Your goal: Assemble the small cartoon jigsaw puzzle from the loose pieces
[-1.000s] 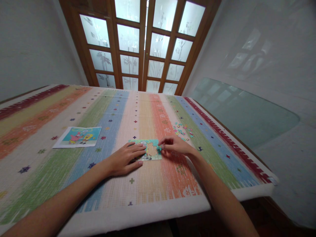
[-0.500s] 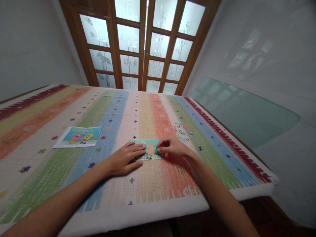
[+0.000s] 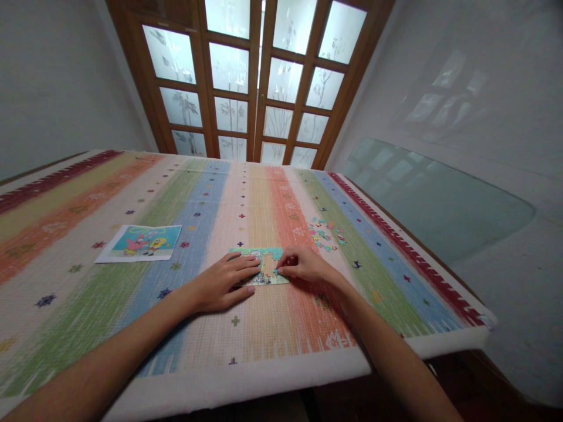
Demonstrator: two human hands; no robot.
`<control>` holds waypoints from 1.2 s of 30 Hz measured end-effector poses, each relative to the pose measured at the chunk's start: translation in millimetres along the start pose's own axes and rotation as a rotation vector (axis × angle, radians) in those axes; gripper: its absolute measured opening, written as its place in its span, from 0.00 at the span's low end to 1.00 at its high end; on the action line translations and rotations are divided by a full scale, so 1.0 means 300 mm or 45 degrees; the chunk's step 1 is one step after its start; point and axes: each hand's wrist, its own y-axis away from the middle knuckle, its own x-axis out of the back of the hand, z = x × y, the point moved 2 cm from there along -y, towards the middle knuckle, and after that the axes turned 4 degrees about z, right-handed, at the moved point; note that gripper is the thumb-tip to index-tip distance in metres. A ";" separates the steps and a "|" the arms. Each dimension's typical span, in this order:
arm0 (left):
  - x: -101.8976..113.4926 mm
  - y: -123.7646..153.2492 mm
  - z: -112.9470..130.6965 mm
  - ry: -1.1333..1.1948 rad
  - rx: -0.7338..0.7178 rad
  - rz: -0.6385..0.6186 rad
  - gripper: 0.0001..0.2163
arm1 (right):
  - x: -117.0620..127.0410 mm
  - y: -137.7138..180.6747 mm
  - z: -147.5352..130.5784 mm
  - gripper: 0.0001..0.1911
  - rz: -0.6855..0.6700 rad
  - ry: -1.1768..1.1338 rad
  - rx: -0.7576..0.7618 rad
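Observation:
A small, partly assembled jigsaw puzzle (image 3: 266,282) lies near the front of the table, with a bare tan gap in its middle. Flat across its left part rests my left hand (image 3: 226,281), fingers stretched out and covering some of the picture. At the right side of the gap, my right hand (image 3: 303,264) pinches a teal puzzle piece (image 3: 277,271) between thumb and fingertips, low against the puzzle. The fingers hide most of that piece and the puzzle's right edge.
Several loose puzzle pieces (image 3: 326,233) are scattered beyond my right hand. To the left lies a printed cartoon picture (image 3: 143,245). A striped cloth (image 3: 264,328) covers the table, whose front edge is close to me. Wooden glazed doors (image 3: 255,88) stand behind.
My right hand has brought the teal piece slightly left and down against the puzzle, and its fingers have tilted lower. My left hand has stayed in place.

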 end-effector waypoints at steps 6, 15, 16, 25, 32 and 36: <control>-0.002 0.000 -0.004 0.004 -0.002 0.005 0.19 | 0.008 0.002 -0.014 0.03 -0.018 0.136 0.076; -0.003 0.005 -0.007 0.034 0.001 0.027 0.19 | 0.013 0.009 -0.021 0.03 0.022 0.216 0.139; -0.004 0.005 -0.006 0.045 0.002 0.032 0.19 | 0.012 0.008 -0.021 0.03 0.022 0.220 0.136; -0.002 0.003 -0.006 0.046 0.005 0.025 0.19 | 0.026 0.012 -0.015 0.02 0.080 0.141 0.110; -0.005 0.002 -0.008 0.052 0.004 0.031 0.19 | 0.015 0.011 -0.019 0.05 0.027 0.189 0.126; -0.001 0.001 -0.006 0.061 -0.004 0.031 0.19 | 0.010 0.011 -0.027 0.05 0.008 0.207 0.123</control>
